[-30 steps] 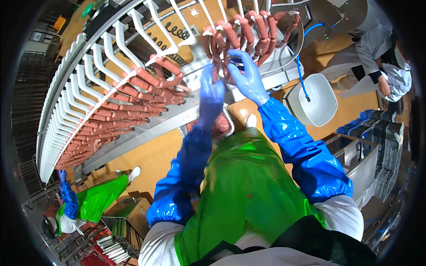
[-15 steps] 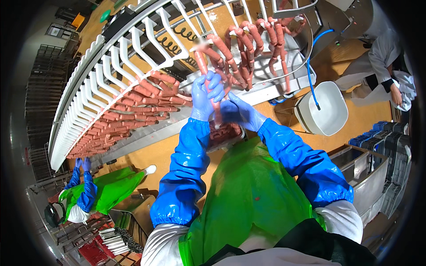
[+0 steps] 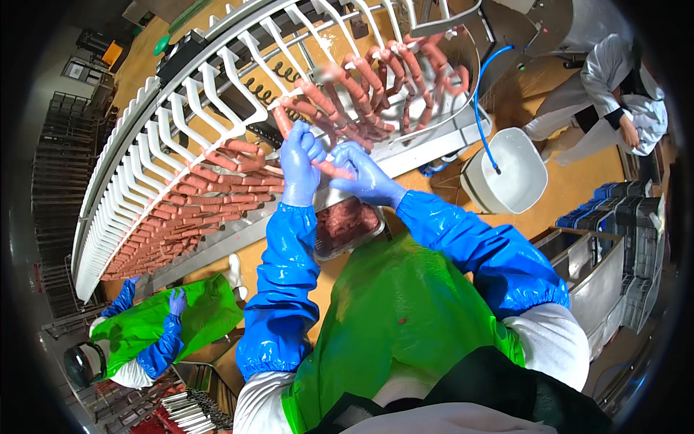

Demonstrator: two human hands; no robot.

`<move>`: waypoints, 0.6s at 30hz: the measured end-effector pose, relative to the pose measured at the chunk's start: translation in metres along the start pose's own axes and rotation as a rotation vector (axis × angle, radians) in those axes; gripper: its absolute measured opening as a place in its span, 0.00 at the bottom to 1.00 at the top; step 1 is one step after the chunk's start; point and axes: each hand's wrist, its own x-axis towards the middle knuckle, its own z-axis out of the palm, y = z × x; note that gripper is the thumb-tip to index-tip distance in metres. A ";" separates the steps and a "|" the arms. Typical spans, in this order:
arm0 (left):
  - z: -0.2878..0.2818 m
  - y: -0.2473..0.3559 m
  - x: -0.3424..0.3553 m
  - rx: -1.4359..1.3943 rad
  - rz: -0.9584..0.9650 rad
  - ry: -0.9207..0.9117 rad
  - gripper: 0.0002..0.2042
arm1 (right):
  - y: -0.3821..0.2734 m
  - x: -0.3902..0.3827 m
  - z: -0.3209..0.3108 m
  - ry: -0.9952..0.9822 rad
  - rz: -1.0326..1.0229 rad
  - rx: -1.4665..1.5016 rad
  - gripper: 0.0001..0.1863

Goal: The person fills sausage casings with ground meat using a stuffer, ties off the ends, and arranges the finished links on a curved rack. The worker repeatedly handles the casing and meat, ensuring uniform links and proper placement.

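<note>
My left hand (image 3: 300, 160), in a blue glove, is closed around a pink sausage link (image 3: 335, 171) just under the curved rail of white hooks (image 3: 230, 72). Above that fist, a sausage piece rises toward a hook. My right hand (image 3: 366, 173) pinches the link's other side with bent fingers, and the link lies between both hands. Behind them, loops of linked sausages (image 3: 376, 79) hang from the hooks. More sausage strings (image 3: 210, 195) hang in close rows to the left. Beneath my hands is a clear-sided tub (image 3: 382, 226) with reddish meat.
A metal ledge (image 3: 434, 141) runs behind the hanging strings. To the right stand a white bin (image 3: 535, 181) with a blue hose (image 3: 477, 108) and stacked crates (image 3: 643, 253). A green-aproned co-worker (image 3: 195, 318) is at left; a white-coated person (image 3: 603, 79) is at far right.
My right hand has closed on the sausage from a more open pose. The link swung from upright to nearly level. The hooks and hanging strings shifted left in view; the left co-worker's hands have parted.
</note>
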 end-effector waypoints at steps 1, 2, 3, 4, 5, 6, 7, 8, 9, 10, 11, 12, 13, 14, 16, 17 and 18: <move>0.006 0.002 -0.009 -0.058 -0.021 0.039 0.09 | -0.026 -0.003 0.007 0.006 0.214 0.341 0.13; -0.007 -0.006 -0.009 -0.142 0.003 -0.141 0.12 | -0.055 -0.006 0.016 0.083 0.424 0.677 0.15; -0.026 -0.010 -0.008 -0.212 0.014 -0.317 0.17 | -0.054 -0.008 0.018 0.044 0.485 0.698 0.15; -0.028 -0.010 -0.006 -0.097 0.057 -0.165 0.18 | -0.045 -0.008 0.017 0.023 0.536 0.720 0.15; -0.028 -0.009 -0.010 0.019 0.112 -0.012 0.20 | -0.028 -0.008 0.022 0.021 0.459 0.570 0.16; -0.025 -0.007 -0.014 0.040 0.156 -0.018 0.23 | -0.012 -0.007 0.027 0.032 0.388 0.419 0.16; -0.017 -0.005 -0.019 0.009 0.115 -0.028 0.23 | 0.009 0.000 0.022 0.085 0.151 0.075 0.16; -0.036 -0.011 -0.005 0.024 0.137 -0.097 0.19 | 0.023 0.000 0.017 0.024 0.029 -0.148 0.15; -0.056 -0.018 0.011 -0.072 0.071 -0.348 0.13 | 0.026 -0.001 0.001 -0.158 -0.033 -0.335 0.14; -0.027 -0.023 0.002 0.124 0.083 0.090 0.03 | 0.026 -0.004 -0.026 -0.383 -0.067 -0.531 0.14; -0.057 -0.026 0.005 0.189 0.086 0.061 0.04 | 0.003 -0.003 -0.049 -0.653 -0.084 -0.639 0.15; -0.045 -0.016 -0.001 0.216 0.012 0.103 0.05 | -0.030 -0.003 -0.081 -0.857 -0.028 -0.664 0.16; -0.030 -0.001 -0.017 0.242 -0.055 0.168 0.06 | -0.088 0.007 -0.112 -0.909 0.065 -0.634 0.19; -0.025 0.010 -0.023 0.295 -0.069 0.142 0.07 | -0.147 0.017 -0.142 -0.958 0.155 -0.607 0.22; -0.035 0.023 -0.038 0.390 -0.130 0.130 0.09 | -0.247 0.059 -0.206 -0.701 -0.119 -0.747 0.20; -0.038 0.021 -0.039 0.395 -0.074 0.184 0.10 | -0.271 0.077 -0.243 -0.439 0.079 -0.546 0.18; -0.040 0.017 -0.038 0.401 -0.021 0.232 0.10 | -0.301 0.109 -0.280 -0.181 -0.658 -1.084 0.16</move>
